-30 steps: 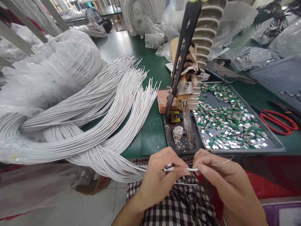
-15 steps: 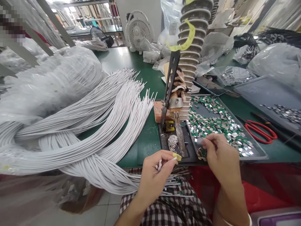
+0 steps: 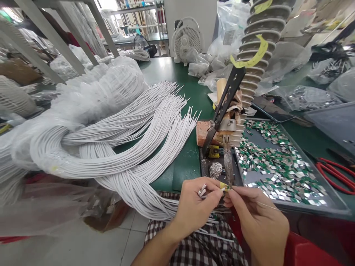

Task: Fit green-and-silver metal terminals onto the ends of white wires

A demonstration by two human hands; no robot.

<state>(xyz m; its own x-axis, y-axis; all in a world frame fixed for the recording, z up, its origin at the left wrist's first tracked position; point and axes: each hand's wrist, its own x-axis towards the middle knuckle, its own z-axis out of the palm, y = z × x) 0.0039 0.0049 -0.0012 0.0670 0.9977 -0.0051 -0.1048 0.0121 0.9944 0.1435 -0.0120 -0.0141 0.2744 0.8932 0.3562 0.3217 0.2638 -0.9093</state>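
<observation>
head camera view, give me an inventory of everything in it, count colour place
cables: many, white, left
wrapping: uncounted, clear, around cables
fan: one, white, back
hose: one, greyish, above bench
bracket: one, black, before hose
brick: one, reddish, beside bracket
black tray: one, black, centre
metal clump: one, silver, in black tray
clear tray: one, clear, right
small boards: many, green and silver, in clear tray
scissors: one pair, red-handled, far right
bags: several, clear, back right
bench: one, green, underneath
background shelves: blurred, uncounted
wire ends: several, white, left hand
thin wire: one, pale, right hand
</observation>
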